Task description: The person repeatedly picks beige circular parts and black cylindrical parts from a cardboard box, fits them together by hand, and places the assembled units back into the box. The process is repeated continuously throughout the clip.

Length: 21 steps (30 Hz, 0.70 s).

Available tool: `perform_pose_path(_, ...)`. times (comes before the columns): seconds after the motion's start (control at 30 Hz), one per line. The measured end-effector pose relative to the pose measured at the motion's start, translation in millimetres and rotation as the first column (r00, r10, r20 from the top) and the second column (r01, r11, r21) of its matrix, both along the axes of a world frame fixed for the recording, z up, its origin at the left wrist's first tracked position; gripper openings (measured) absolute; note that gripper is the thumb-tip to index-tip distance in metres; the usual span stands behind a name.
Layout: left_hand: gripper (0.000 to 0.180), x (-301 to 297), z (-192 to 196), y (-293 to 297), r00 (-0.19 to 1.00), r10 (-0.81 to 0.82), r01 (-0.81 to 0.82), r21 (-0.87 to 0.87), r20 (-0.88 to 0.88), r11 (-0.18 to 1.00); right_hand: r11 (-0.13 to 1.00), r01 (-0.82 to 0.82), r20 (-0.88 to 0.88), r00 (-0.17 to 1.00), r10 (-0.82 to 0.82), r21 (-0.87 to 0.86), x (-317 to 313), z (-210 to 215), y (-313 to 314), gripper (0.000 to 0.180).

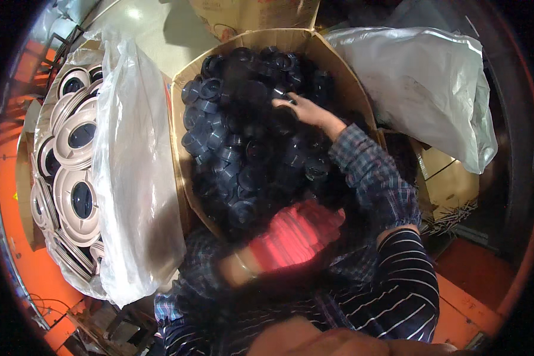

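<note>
A cardboard box [180, 127] in front of me is heaped with black round plastic fittings [228, 155], hollow and some with ribbed or threaded sides. My right hand [307, 111], bare below a plaid sleeve, reaches over the heap toward its far middle. Its thumb and fingers close on one black fitting whose rim shines. Nearer my body, my left hand [293, 236] wears a red striped glove and hangs over the near part of the box. That hand is smeared by motion, and its fingertips sink into dark shadow, so whether it holds anything is unclear.
At left stands a box lined with a clear plastic bag [137, 160], filled with beige rings [77, 199] with dark centres. A greyish plastic bag [421, 83] lies at the right. Below it are a carton [448, 184] and thin rods [451, 219]. Another carton [255, 15] stands behind.
</note>
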<state>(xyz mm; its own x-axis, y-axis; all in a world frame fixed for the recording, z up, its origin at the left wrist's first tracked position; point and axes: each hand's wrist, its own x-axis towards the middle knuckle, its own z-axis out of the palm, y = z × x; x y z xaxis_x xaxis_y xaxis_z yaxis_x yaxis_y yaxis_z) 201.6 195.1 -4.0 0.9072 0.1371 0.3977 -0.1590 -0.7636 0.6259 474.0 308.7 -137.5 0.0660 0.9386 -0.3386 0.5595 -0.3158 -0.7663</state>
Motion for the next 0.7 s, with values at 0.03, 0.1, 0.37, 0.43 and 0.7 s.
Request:
perform_pose_path(0.03, 0.039, 1, -4, 2, 1.0, 0.02, -0.02, -0.013, 0.005, 1.0, 0.999, 0.004, -0.002, 1.0, -0.004, 0.048, -19, 4, -4, 0.076)
perform_pose_path(0.1, 0.038, 1, -11, 5, 0.997, 0.07, -0.072, 0.055, 0.034, 0.996, 0.998, 0.049, -0.08, 0.995, -0.051, -0.036, -53, 23, -17, 0.087)
perform_pose_path(0.37, 0.03, -1, -16, 2, 0.989, 0.116, -0.111, -0.057, 0.092, 0.992, 0.955, -0.04, -0.141, 0.986, 0.084, 0.294, -52, 94, -56, 0.073)
perform_pose_path(0.43, 0.029, -2, -15, -1, 0.985, 0.126, -0.102, -0.19, 0.116, 0.976, 0.882, 0.246, -0.002, 0.963, -0.268, 0.401, 13, 71, -29, 0.07)
perform_pose_path(0.7, 0.028, -4, 1, -5, 0.991, 0.119, -0.123, -0.079, -0.054, 0.989, 0.8, 0.524, -0.195, 0.786, -0.586, -0.293, 122, -45, 15, 0.087)
